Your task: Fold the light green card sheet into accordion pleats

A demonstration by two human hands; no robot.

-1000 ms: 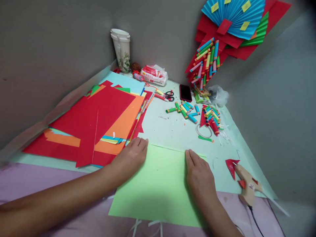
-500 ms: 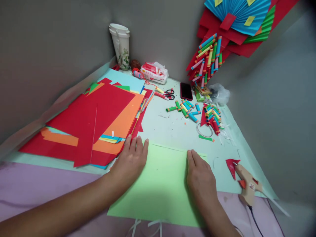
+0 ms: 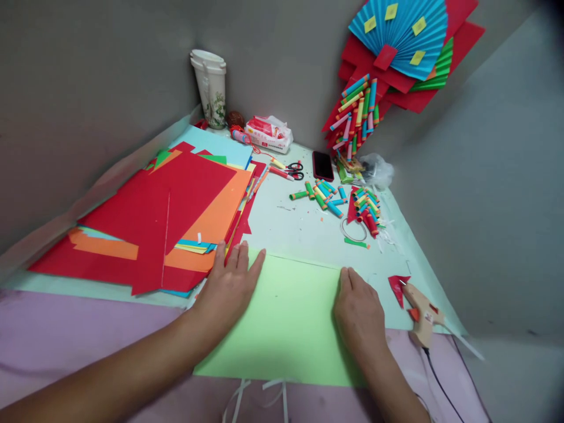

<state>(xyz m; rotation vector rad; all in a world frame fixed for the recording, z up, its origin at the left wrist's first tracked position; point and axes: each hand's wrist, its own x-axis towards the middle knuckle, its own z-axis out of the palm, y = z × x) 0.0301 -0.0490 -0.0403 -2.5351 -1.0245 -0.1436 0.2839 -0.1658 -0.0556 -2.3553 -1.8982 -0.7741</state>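
Observation:
A light green sheet of paper [image 3: 286,323] lies flat at the table's front edge, between my hands. My left hand [image 3: 231,291] rests on its upper left part with the fingers spread. At the upper right corner, my right hand [image 3: 359,305] presses on the sheet with its fingers held together and partly curled; the thumb is hidden. A narrow line runs along the sheet's far edge. White paper strips [image 3: 239,399] hang below its near edge.
Red and orange sheets [image 3: 176,194] are piled at left. Scissors [image 3: 294,170], a phone [image 3: 323,165] and rolled paper tubes [image 3: 326,197] lie farther back. A glue gun [image 3: 423,317] is at right. A paper fan decoration [image 3: 405,41] leans on the wall; a cup [image 3: 212,88] stands behind.
The view has shifted slightly. My left fingers are spread wider, and my right hand now covers the sheet's far right corner, which showed beyond it before.

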